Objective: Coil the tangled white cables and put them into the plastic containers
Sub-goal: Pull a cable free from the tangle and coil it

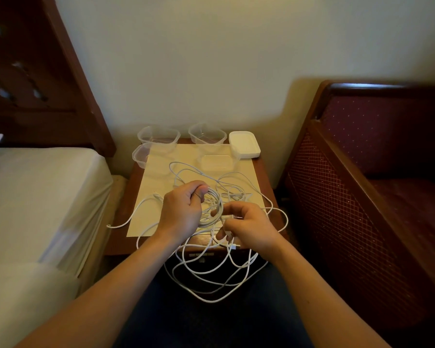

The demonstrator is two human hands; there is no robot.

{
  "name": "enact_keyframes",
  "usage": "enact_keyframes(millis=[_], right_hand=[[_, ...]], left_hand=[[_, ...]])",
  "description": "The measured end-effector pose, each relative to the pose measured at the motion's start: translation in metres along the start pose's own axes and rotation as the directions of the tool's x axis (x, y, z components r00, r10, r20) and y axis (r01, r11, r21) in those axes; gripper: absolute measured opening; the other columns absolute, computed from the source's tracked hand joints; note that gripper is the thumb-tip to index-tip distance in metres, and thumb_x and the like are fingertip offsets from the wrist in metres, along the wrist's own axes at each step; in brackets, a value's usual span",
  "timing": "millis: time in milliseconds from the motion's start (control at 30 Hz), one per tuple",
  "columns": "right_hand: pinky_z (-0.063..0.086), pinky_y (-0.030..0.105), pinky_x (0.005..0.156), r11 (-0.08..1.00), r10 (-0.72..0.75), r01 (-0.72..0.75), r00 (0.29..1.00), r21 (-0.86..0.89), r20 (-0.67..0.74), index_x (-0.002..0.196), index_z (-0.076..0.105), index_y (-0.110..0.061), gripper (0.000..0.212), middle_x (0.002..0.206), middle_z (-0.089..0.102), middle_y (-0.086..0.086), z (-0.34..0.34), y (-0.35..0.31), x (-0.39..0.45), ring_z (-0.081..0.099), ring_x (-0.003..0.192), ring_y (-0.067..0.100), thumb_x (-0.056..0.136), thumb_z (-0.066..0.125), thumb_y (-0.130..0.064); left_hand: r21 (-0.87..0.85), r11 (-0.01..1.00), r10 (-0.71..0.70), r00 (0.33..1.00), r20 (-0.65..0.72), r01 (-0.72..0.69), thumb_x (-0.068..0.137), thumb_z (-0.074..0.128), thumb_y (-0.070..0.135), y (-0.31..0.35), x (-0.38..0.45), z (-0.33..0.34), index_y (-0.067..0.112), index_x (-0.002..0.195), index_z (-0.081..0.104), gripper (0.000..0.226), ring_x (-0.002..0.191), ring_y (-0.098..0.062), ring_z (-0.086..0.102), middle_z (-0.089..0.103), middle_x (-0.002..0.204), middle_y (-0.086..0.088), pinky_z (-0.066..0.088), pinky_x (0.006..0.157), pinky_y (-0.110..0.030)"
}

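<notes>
White cables (212, 212) between both hands

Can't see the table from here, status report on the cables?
Both hands on cable: left hand holds coil, right hand pinches strand. Loose cables tangled. Containers empty.

Bedside table inventory
Clear plastic containers (158, 136): four. White lid stack (244, 144): one. Cream mat (161, 172): one. Hands: two.

White cables (219, 280) tangled; loops spread across table and hung over front edge. Four clear plastic containers (158, 136) set upright, empty, along table's far side.
</notes>
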State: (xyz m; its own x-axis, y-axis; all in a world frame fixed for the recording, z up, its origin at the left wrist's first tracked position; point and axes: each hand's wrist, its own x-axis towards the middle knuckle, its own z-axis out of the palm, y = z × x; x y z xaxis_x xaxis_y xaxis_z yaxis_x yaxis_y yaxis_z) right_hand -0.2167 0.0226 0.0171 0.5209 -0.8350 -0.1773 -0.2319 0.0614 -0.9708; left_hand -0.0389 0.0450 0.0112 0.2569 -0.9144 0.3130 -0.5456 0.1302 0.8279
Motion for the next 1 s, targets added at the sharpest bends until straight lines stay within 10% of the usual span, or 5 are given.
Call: enact_keyframes(millis=[133,267,400,533,1000], right_hand=[[0.054,0.035,0.064,0.989,0.017,-0.016,1.000,0.147,-0.006,0.116,0.066,-0.006,0.019,0.090,0.073,0.024,0.007,-0.004,0.005,0.072,0.074,0.030,0.101,0.056,-0.012],[0.057,0.042,0.069,0.996,-0.032,0.022,0.992,-0.089,-0.120,0.096,0.072,-0.005,0.030,0.083,0.071,0.024,0.009,-0.003,0.011,0.074,0.067,0.025,0.101,0.061,-0.033],[0.052,0.026,0.059,0.999,-0.018,0.013,0.990,-0.039,-0.143,0.091,0.075,-0.002,0.028,0.081,0.074,0.019,0.005,-0.005,0.010,0.071,0.066,0.022,0.101,0.061,-0.023],[0.060,0.044,0.071,1.000,0.004,-0.008,0.988,-0.022,-0.155,0.082,0.076,-0.005,0.029,0.077,0.073,0.024,0.001,-0.001,0.011,0.072,0.070,0.037,0.101,0.062,-0.022],[0.052,0.021,0.057,0.983,-0.044,0.017,0.989,-0.184,-0.143,0.082,0.072,-0.001,0.030,0.077,0.074,0.012,-0.003,-0.001,0.014,0.071,0.062,0.021,0.103,0.057,-0.015]], left_hand=[[0.094,0.984,0.156,0.987,-0.039,-0.152,0.100,0.052,0.017,-0.005,0.003,0.000,0.014,0.101,0.075,0.023,0.078,-0.016,0.062,0.069,0.083,0.005,0.052,0.070,-0.034],[0.123,0.968,0.216,0.976,0.024,-0.218,0.102,0.055,0.022,-0.007,0.004,-0.002,0.016,0.104,0.075,0.021,0.081,-0.012,0.064,0.071,0.087,0.005,0.052,0.071,-0.033],[-0.215,0.963,-0.123,0.974,0.193,0.164,0.103,0.056,0.019,-0.005,0.008,-0.007,0.020,0.107,0.075,0.019,0.063,-0.010,0.058,0.067,0.075,0.008,0.049,0.063,-0.031],[-0.413,0.818,-0.223,0.882,0.415,0.401,0.103,0.053,0.012,0.000,0.010,-0.018,0.012,0.118,0.071,0.024,0.075,-0.016,0.069,0.076,0.085,0.001,0.059,0.071,-0.028],[-0.319,0.850,-0.246,0.851,0.464,0.419,0.089,0.067,0.016,-0.018,0.012,-0.040,0.006,0.112,0.075,0.026,0.102,-0.033,0.072,0.077,0.106,-0.015,0.061,0.088,-0.041]])
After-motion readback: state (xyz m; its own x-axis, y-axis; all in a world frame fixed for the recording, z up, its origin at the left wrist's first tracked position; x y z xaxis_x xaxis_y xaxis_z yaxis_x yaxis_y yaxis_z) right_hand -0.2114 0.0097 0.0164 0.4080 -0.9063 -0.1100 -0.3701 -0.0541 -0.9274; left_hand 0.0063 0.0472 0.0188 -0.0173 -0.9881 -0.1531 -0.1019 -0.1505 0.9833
